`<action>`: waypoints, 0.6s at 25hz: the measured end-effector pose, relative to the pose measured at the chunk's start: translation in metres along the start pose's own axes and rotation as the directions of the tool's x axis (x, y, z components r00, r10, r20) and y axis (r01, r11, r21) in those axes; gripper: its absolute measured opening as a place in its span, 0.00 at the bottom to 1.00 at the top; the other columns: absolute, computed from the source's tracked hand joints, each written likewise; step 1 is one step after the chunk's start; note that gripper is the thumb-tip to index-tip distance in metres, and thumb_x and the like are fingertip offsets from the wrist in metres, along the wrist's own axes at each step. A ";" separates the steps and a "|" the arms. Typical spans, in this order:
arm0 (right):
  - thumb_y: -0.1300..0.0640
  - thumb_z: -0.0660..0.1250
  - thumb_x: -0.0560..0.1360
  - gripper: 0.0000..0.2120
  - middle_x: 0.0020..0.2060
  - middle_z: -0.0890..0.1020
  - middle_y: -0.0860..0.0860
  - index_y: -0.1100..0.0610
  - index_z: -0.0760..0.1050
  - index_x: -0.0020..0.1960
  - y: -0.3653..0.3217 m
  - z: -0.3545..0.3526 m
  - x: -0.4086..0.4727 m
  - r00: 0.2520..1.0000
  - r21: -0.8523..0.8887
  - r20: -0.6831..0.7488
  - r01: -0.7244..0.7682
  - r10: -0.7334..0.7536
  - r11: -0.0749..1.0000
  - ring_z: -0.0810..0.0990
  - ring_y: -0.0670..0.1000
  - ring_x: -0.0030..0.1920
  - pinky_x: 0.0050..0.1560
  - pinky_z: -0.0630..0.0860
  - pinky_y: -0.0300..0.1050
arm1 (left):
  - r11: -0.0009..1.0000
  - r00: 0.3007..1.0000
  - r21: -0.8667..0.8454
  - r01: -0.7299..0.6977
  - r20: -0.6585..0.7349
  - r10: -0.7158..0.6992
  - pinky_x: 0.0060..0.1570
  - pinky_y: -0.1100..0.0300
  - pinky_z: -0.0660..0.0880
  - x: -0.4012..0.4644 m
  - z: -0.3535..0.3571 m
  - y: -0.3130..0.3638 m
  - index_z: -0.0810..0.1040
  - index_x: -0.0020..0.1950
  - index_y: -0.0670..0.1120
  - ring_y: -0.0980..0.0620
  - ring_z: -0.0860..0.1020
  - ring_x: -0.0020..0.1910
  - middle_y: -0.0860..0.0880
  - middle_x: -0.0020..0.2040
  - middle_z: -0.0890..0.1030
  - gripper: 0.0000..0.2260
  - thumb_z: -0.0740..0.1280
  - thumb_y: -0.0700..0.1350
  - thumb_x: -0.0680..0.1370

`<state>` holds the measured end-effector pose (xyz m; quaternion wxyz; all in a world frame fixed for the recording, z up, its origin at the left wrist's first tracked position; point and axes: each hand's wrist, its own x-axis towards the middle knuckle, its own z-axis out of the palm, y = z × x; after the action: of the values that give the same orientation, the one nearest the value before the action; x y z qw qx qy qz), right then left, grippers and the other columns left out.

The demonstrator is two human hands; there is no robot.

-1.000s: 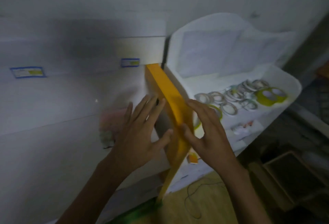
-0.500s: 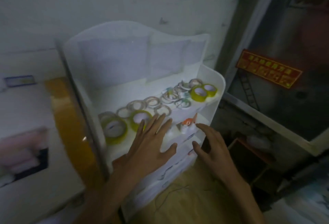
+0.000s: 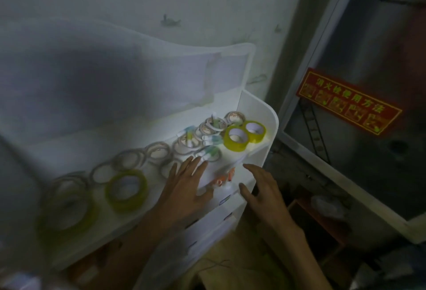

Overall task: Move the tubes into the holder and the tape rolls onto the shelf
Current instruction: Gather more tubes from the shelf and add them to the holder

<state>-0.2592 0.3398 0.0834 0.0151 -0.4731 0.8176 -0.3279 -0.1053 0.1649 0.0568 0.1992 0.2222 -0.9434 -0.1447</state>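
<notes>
Head view: both hands spread above the shelf (image 3: pixel 265 114), nothing gripped.
The tape rolls (image 3: pixel 235 138) are seen lying on the shelf; left hand (image 3: pixel 184 188) and right hand (image 3: pixel 262 188) are held open at its front edge. Tubes (image 3: pixel 209 152) among the rolls probably need picking next.

Left hand (image 3: pixel 184 188) and right hand (image 3: pixel 262 188) reach forward, fingers spread

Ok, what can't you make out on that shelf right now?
Head view only:
- Yellow tape rolls at left: smeared by motion blur, so their count is unclear.
- Small tubes: tiny and blurred, number unclear.
- Shelf front: partly hidden by the left hand.
- Orange item: too blurred to identify.
- Right hand: contact with the shelf unclear.
</notes>
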 end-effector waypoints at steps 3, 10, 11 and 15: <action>0.47 0.63 0.79 0.23 0.69 0.70 0.47 0.50 0.66 0.72 0.033 0.008 0.057 0.997 -0.011 0.066 0.039 -0.038 0.999 0.66 0.47 0.69 0.68 0.58 0.38 | 0.995 0.995 -0.014 0.102 0.016 -0.102 0.66 0.38 0.67 0.052 0.032 -0.020 0.69 0.73 0.48 0.45 0.66 0.73 0.46 0.73 0.69 0.33 0.56 0.65 0.73; 0.46 0.61 0.76 0.24 0.62 0.78 0.56 0.58 0.72 0.67 0.106 0.068 0.165 0.959 -0.076 0.163 0.247 -0.233 0.966 0.76 0.57 0.62 0.62 0.73 0.56 | 0.969 0.969 0.036 0.244 0.019 -0.244 0.56 0.40 0.75 0.101 0.084 -0.047 0.72 0.70 0.45 0.41 0.76 0.63 0.44 0.65 0.76 0.32 0.60 0.62 0.71; 0.46 0.61 0.75 0.24 0.59 0.79 0.57 0.59 0.74 0.65 0.110 0.078 0.179 0.949 -0.100 0.169 0.286 -0.267 0.953 0.77 0.58 0.60 0.62 0.73 0.54 | 0.963 0.963 0.027 0.269 0.013 -0.269 0.55 0.41 0.76 0.104 0.089 -0.047 0.73 0.69 0.44 0.41 0.77 0.61 0.43 0.63 0.78 0.32 0.61 0.61 0.71; 0.48 0.63 0.73 0.21 0.53 0.81 0.55 0.58 0.77 0.60 0.126 0.110 0.223 0.865 -0.102 0.225 0.480 -0.449 0.871 0.78 0.55 0.55 0.59 0.69 0.49 | 0.929 0.927 -0.007 0.369 -0.075 -0.369 0.58 0.52 0.73 0.119 0.105 -0.042 0.73 0.67 0.46 0.44 0.76 0.58 0.44 0.61 0.79 0.29 0.63 0.58 0.69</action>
<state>-0.4415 0.1497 -0.0086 -0.0217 -0.6857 0.6967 -0.2098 -0.2342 0.0914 -0.0138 0.2029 0.4014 -0.8772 -0.1678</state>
